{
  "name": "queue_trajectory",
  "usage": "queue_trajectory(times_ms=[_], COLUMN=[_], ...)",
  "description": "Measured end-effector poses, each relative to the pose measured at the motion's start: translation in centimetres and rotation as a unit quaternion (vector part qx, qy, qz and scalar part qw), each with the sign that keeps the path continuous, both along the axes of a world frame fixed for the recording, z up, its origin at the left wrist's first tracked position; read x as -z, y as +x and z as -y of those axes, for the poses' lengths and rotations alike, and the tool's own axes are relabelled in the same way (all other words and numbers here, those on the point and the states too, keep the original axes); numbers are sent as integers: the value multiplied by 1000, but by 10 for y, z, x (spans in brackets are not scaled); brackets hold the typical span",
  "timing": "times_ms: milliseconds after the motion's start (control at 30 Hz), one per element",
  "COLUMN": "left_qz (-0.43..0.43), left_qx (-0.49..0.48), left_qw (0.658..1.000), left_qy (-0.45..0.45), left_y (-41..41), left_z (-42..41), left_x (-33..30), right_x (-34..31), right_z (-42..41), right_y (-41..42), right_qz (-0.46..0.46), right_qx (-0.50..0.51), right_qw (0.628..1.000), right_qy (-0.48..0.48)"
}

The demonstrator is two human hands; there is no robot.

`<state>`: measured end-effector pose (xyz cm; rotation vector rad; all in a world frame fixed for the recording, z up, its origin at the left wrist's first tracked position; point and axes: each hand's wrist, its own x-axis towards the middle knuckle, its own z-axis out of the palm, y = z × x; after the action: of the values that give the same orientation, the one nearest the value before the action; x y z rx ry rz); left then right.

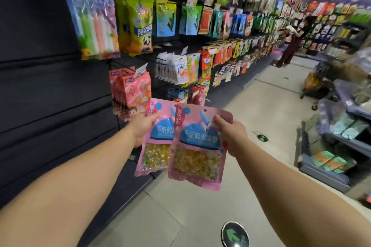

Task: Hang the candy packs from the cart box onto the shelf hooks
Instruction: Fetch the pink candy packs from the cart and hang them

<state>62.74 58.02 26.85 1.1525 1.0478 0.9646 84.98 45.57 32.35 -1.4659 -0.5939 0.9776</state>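
Note:
I hold two pink candy packs with blue labels and clear windows of yellow sweets in front of the dark shelf. My left hand [143, 125] grips the left candy pack [155, 146] at its upper left edge. My right hand [230, 133] grips the right candy pack [197, 152] at its upper right corner; this pack overlaps the left one. A hang hole shows at the right pack's top. Just above my left hand, several pink-red packs [131, 90] hang on a shelf hook. The cart box is not clearly visible.
The dark shelf wall [50, 86] runs along the left, full of hanging snack bags [140, 24] further on. A cart with stacked goods [339, 136] stands at the right. A person [291, 44] stands far down the aisle. Green arrow stickers [234, 234] mark the tiled floor.

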Motion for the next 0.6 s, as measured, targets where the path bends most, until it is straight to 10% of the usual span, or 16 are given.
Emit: queue_trajectory(times_ms=[267,600], left_qz=[-85,7], left_qx=[31,-139], left_qw=[995,987], left_qy=[30,-82], left_y=[21,60], left_z=[-154,-180], left_x=[43,10], right_x=[7,55], right_z=[-122,-272], right_y=[47,85], right_qz=[15,-4], right_qx=[9,-103], right_qw=[1000,994], right_qy=[5,-31])
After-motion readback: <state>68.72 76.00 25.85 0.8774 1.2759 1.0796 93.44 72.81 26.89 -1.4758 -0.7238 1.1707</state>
